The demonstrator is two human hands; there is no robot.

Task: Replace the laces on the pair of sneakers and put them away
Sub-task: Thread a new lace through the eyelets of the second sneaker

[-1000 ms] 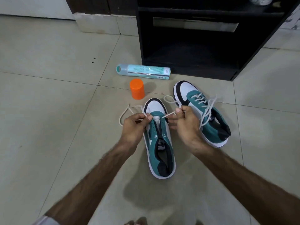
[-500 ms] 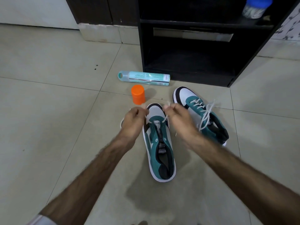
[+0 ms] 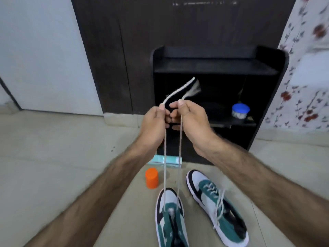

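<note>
Pale floor tiles run up to a dark wardrobe, and a low black shoe rack stands against it with a small blue-lidded jar on its lower shelf. An orange cap and a pale green tube lie on the floor just in front of the rack.

Both sneakers sit on the tiles below the person's arms. The right-hand sneaker looks fully laced, its white lace crossing up the tongue with loose ends trailing over the side. The nearer sneaker has barely begun: its lace appears to pass only through the lowest eyelets near the toe, and the two strands rise straight up from there, taut.

The left hand pinches one strand between thumb and forefinger, and the right hand pinches the other; the two hands are held high, close together, in front of the rack. The free ends stick up above the fingers, blurred.

My guess is that the person is pulling the two halves level before threading on. So roughly half is done: one shoe finished, the other needing all its upper eyelets laced and perhaps a tie. After that both sneakers have yet to go onto the rack, whose shelves have room.
</note>
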